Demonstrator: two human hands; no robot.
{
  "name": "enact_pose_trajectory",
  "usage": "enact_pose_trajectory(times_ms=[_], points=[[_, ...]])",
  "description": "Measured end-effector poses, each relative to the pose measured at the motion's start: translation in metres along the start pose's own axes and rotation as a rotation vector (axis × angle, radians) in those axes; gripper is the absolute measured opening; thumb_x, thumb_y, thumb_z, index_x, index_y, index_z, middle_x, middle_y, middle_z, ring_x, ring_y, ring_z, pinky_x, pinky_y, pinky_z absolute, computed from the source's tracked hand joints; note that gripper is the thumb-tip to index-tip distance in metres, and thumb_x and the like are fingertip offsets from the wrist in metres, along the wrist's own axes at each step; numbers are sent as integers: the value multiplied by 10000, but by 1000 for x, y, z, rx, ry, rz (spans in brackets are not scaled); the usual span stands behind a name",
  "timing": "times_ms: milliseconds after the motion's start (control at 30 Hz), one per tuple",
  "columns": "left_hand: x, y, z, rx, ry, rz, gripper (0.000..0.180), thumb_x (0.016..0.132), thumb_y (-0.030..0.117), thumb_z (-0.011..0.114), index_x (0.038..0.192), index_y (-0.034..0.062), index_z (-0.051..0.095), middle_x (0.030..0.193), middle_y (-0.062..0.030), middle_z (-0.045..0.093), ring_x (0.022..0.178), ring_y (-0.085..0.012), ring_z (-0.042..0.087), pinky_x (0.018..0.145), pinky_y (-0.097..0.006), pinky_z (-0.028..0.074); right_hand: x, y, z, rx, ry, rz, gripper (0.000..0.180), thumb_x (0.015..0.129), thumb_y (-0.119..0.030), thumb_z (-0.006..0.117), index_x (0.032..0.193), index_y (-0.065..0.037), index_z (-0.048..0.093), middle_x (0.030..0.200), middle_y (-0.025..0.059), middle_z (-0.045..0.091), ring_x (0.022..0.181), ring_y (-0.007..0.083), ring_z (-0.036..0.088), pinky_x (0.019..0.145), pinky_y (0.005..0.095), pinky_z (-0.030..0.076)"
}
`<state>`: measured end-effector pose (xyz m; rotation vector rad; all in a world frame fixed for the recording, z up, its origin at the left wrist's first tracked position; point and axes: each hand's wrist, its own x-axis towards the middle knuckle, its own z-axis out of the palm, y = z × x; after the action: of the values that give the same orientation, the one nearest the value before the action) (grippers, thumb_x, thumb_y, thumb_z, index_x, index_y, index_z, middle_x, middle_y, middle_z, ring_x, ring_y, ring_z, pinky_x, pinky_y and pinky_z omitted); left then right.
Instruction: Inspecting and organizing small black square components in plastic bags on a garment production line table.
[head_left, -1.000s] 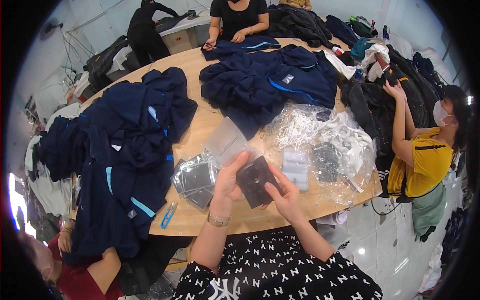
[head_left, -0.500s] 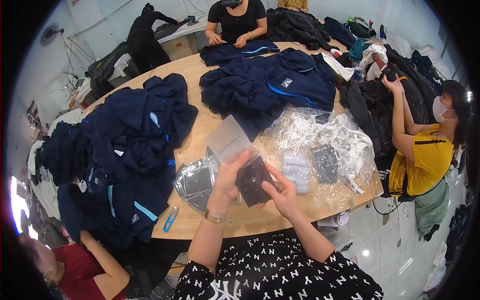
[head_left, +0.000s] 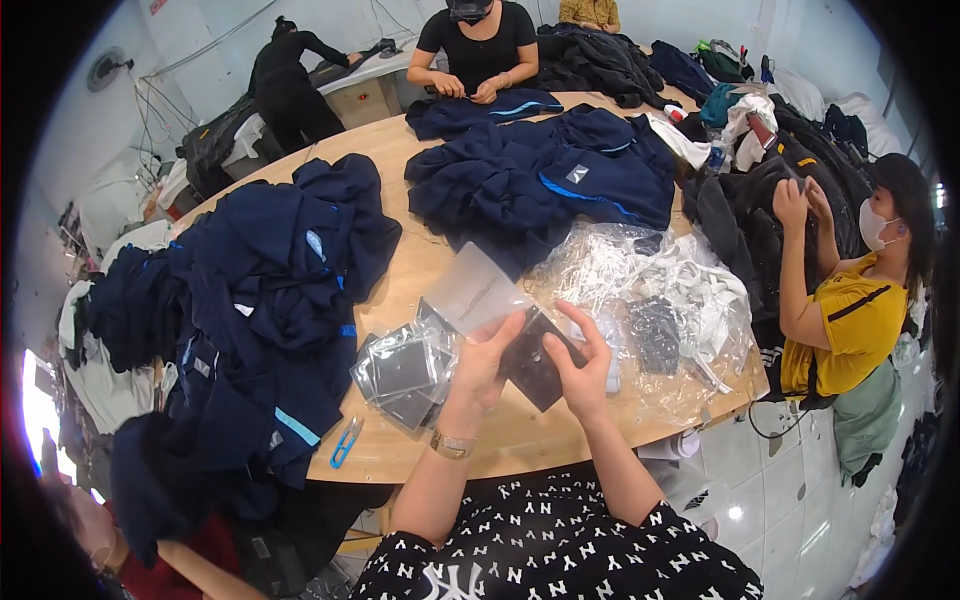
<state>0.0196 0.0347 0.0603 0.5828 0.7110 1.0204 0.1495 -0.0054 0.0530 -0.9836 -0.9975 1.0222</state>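
Note:
Above the near part of the table, my left hand grips a translucent printed sheet and the left edge of a dark square card stack. My right hand is closed on the stack's right side, its thumb on the front face. A small pale round spot shows on that face. The sheet sticks up and to the left beyond my left fingers; whether it is joined to the stack I cannot tell. Beside my left wrist lies a pile of clear plastic packets with dark square pieces.
Blue thread snips lie near the table's front edge. Navy garments are heaped at left and centre back. A clear bag of white cords sits at right. Co-workers handle garments on the left, at the back and on the right.
Both my hands have shifted slightly right with the sheet and the dark stack. At lower left a co-worker has lifted navy cloth; the co-worker at right has brought both hands down onto dark cloth.

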Motion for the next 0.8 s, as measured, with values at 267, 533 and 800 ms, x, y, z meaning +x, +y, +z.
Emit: enact_pose_trajectory(times_ms=[267,533,800], points=[[-1,-5,10,-178,-4,130,221,837,186,601,989,27,579,919,-46,616,812,-128,593,698,-245,484,8,-5,-4,303,-183,-122,517,793,-143,500,1259,50,384,1222,204,466,1140,259,454,983,342,322],[-5,-21,23,-182,4,150,292,823,113,612,1098,66,526,1008,-19,580,901,-116,562,763,-250,468,13,-10,9,580,-158,-159,467,856,-250,448,1195,70,432,1149,223,519,1067,250,507,936,332,370],[-5,-8,5,117,-39,218,298,887,220,528,1072,-14,551,986,-68,606,864,-122,574,743,-228,459,19,-11,13,381,248,-145,229,894,-141,436,987,48,527,730,107,618,796,158,565,782,273,423]])
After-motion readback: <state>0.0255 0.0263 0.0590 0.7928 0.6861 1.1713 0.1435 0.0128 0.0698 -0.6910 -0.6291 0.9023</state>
